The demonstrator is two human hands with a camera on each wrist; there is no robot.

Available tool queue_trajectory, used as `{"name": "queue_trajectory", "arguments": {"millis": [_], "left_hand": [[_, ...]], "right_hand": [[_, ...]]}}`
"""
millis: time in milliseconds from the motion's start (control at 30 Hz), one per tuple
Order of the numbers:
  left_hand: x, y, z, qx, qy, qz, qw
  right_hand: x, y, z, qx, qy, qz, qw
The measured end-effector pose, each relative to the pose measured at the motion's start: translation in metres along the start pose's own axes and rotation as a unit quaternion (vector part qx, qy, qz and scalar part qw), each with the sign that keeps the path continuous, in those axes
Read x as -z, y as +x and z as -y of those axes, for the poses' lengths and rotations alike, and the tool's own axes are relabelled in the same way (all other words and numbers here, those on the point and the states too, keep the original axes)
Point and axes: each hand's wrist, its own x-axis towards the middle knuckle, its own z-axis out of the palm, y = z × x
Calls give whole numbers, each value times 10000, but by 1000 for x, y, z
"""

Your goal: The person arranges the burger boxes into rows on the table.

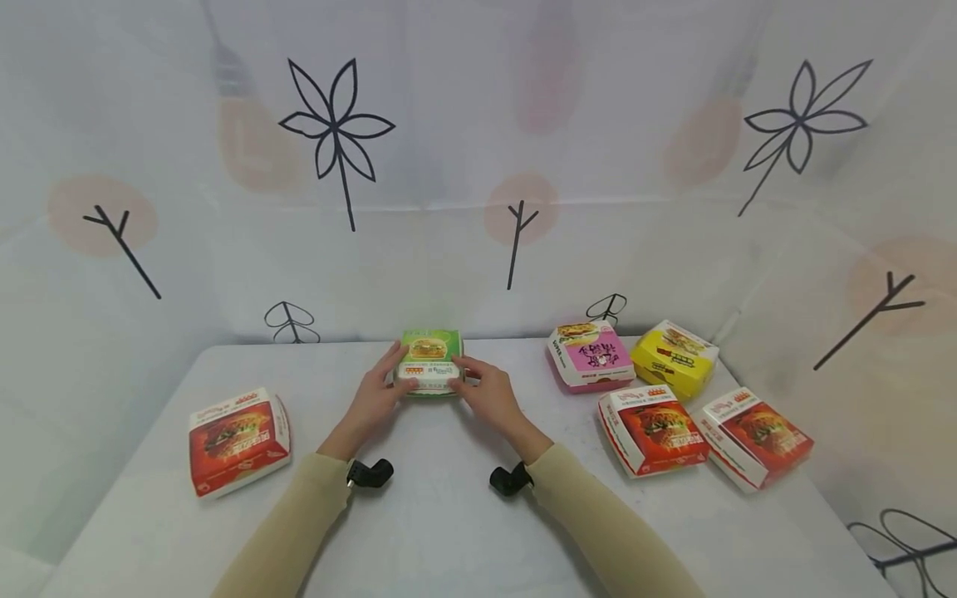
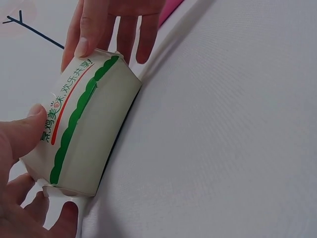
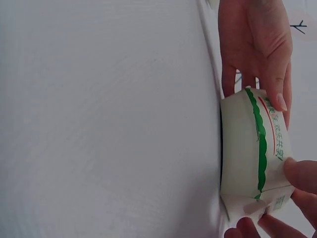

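Observation:
A green and white burger box [image 1: 430,359] is at the back edge of the table, between both hands. My left hand [image 1: 378,399] grips its left end, with the thumb on the front face and the fingers along the side. From the other end my right hand [image 1: 489,397] holds it in the same way, thumb on the front. In the left wrist view, the white front of the burger box [image 2: 94,129] shows a green wavy stripe and printed characters. The right wrist view shows the box [image 3: 242,144] from its other end, both thumbs against it.
Left on the white table [image 1: 441,531] lies a red and white burger box [image 1: 238,440]. To the right are a pink box [image 1: 591,355], a yellow box [image 1: 675,359] and two more red ones, the nearer-in box [image 1: 653,429] and the outer box [image 1: 753,437]. A patterned cloth [image 1: 441,249] hangs behind.

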Motion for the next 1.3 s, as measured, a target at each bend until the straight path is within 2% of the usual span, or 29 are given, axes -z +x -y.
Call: {"name": "queue_trajectory", "arguments": {"millis": [467,600,767,1000,1167,1300], "left_hand": [[-1,-2,-3,-117,-27,-93,9999],[5,-3,-5,-167,143,-111,9997],[25,-10,-11,-219,433,-255,9985],[59,-31,-38,-617,1229,-467,9894],[89,-56,-47,-657,1890,-827,9763],[117,-83,-50,-312,2326,-1012,9668]], "right_hand": [[6,-1,7,-132,-251,-30,9996],[7,-2,8,-119,-227,-114,9996],[9,-3,10,-37,-185,-42,9998],[11,-4,10,11,-124,-63,9999],[12,-6,9,-44,-105,-36,9999],[12,-8,10,-31,-132,-26,9999]]}}
